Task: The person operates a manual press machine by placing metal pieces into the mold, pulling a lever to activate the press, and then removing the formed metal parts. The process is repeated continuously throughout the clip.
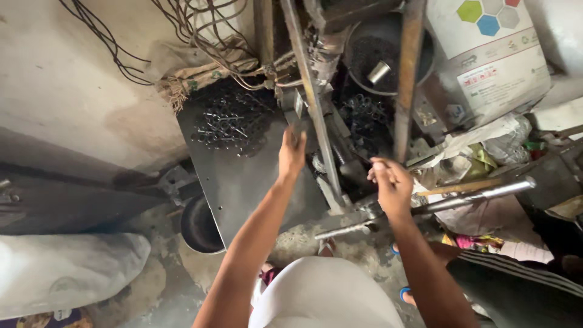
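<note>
Left hand (292, 152) is up at the head of the sloping metal plate (243, 176), fingers curled round a small dark part that it hides almost entirely, so its shape can't be told. Just beyond those fingers sits a heap of small dark metal rings (231, 124), spread loosely over the plate's upper end, dull black with a greasy sheen, some lying flat and some stacked on each other. Right hand (392, 182) hovers to the right of the press frame (313, 103), fingers bunched together in a narrow pinch; whether anything sits between the tips, I cannot tell. Right below that hand runs a long shiny steel lever (480, 195), angled off to the right. Another clutch of dark rings (363, 115) lies behind the frame, near a round pan (388, 58) with a small silver cylinder (378, 71) in it. A dark bowl (199, 228) sits on the floor under the plate's lower corner.
</note>
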